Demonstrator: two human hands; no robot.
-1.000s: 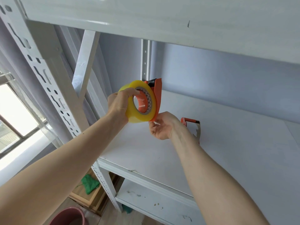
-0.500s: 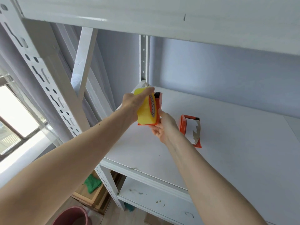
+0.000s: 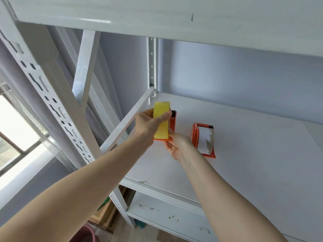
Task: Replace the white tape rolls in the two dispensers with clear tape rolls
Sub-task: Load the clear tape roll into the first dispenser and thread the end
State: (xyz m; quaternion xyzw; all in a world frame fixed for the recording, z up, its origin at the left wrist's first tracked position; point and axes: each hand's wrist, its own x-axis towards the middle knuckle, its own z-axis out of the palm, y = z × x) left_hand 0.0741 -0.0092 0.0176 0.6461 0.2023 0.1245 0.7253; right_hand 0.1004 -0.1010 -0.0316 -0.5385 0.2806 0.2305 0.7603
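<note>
Two hands, one yellowish glossy tape roll point(image 3: 161, 123), two orange plastic dispensers.
Left hand point(image 3: 148, 125) fingers clamp the roll; right hand point(image 3: 176, 145) grips its dispenser point(image 3: 172, 125) from beneath, above the white shelf point(image 3: 253, 154). Second dispenser point(image 3: 204, 139), torn white tape, lies just beside.

A white metal shelf point(image 3: 262, 154) with perforated uprights point(image 3: 52, 102) stands against a pale lilac wall point(image 3: 227, 75), beside a bright window point(image 3: 15, 130).

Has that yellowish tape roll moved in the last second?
Yes. The tape roll, gripped by the left hand, has come down toward the shelf board and turned edge-on; a second ago it was raised before the rear upright post.
</note>
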